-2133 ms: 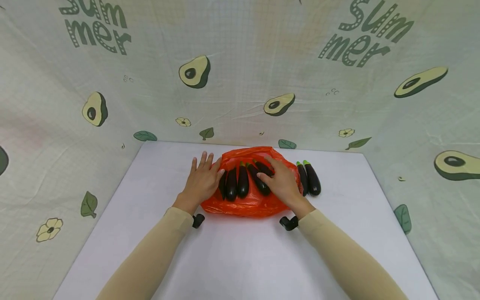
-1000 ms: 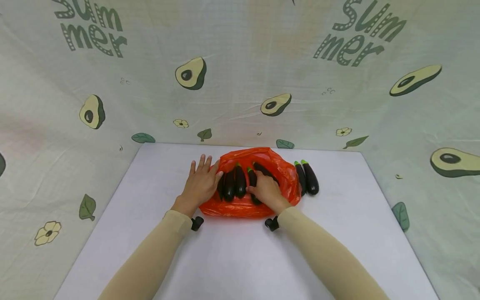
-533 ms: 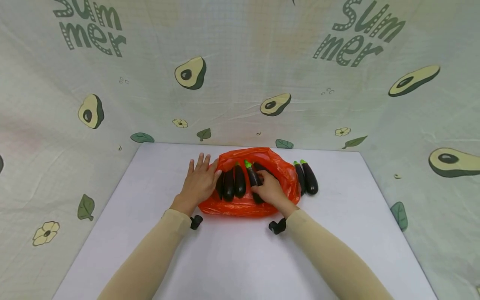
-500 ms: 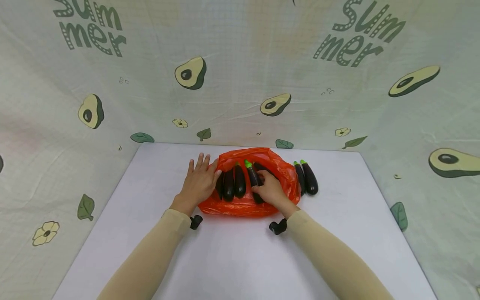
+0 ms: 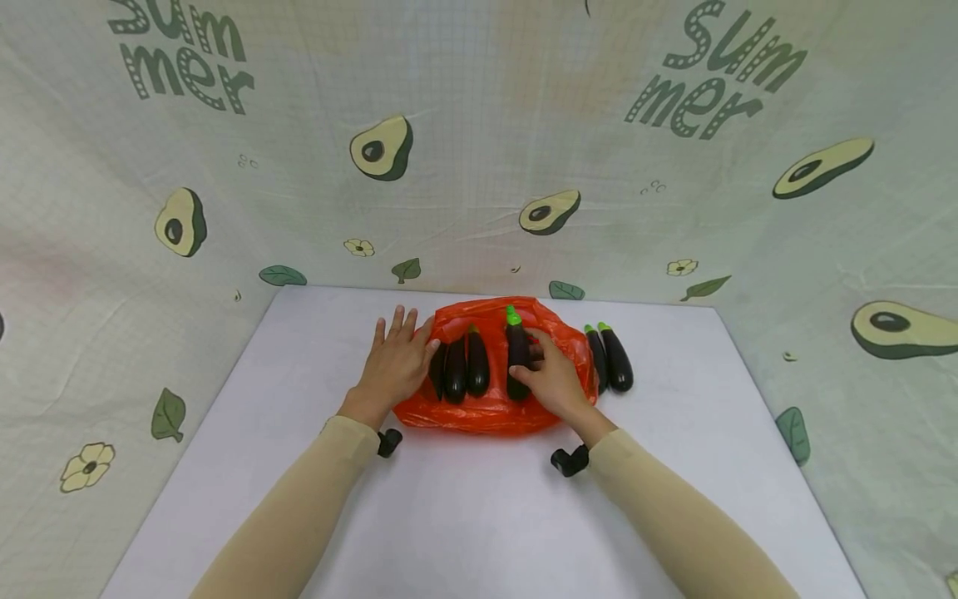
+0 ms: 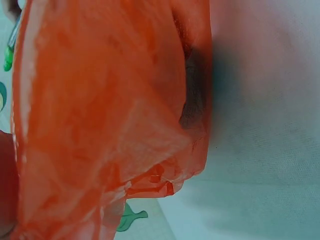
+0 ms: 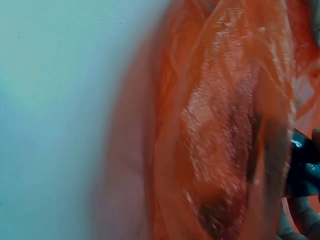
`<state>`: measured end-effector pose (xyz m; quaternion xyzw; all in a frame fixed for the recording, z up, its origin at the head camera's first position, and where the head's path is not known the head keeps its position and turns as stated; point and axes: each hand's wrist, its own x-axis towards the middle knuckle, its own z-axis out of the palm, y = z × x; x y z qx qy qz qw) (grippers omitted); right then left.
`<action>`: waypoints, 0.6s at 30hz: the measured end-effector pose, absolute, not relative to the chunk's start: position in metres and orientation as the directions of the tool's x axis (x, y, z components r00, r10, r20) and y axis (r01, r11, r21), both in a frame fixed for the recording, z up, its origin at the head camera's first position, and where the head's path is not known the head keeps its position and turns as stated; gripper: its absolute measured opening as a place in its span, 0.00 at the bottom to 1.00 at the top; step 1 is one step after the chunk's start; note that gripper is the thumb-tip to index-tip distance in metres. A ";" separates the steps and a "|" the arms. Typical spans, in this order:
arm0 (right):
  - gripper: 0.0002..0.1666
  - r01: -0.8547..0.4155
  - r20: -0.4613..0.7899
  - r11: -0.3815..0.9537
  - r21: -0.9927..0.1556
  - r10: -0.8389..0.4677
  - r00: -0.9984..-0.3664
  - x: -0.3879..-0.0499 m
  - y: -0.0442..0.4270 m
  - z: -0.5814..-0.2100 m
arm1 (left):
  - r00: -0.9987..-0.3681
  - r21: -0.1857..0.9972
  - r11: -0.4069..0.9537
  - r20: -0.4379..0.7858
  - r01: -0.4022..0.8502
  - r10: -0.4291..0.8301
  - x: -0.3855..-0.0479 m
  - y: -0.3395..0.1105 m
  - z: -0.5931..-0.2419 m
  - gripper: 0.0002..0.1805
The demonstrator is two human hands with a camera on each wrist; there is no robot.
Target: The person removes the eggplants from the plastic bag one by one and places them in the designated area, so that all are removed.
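- A white table (image 5: pixel 479 516) stretches before me.
- A red bag (image 5: pixel 464 423) lies open on it.
- My left hand (image 5: pixel 393 364), fingers spread, touches the bag's left edge.
- My right hand (image 5: pixel 557 381), well apart, grips one eggplant (image 5: pixel 517 353) at the bag's mouth.
- Three eggplants (image 5: pixel 477 368) show inside; two more eggplants (image 5: pixel 618 364) lie just beside the bag, right.

A bag (image 5: pixel 479 422) lies toward the far end of a table (image 5: pixel 479 516), with a cloth (image 5: pixel 464 125) behind and on both sides. In the bag's left half, three eggplants (image 5: pixel 455 374) lie side by side. The left hand (image 5: pixel 392 364) is at the bag's left edge, next to the leftmost one. Right of these, across a gap, the right hand (image 5: pixel 555 378) grips another eggplant (image 5: pixel 516 353) within the bag's outline. Just beside the bag's right edge, two more eggplants (image 5: pixel 617 363) lie together on the table.
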<state>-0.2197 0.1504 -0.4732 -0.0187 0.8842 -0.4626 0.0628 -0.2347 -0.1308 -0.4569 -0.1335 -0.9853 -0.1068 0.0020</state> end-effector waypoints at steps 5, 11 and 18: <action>0.45 -0.001 -0.061 0.566 -0.824 -0.090 -0.994 -0.218 0.158 -0.468 | -0.966 0.209 0.944 0.024 0.256 0.256 -0.234 -0.130 -0.457 0.34; 0.47 -0.053 0.009 0.595 -0.802 -0.076 -0.997 -0.216 0.167 -0.459 | -0.969 0.207 0.947 0.015 0.246 0.248 -0.233 -0.131 -0.458 0.34; 0.48 -0.057 0.036 0.599 -0.799 -0.047 -0.998 -0.215 0.179 -0.453 | -0.967 0.214 0.944 0.018 0.250 0.252 -0.234 -0.131 -0.461 0.34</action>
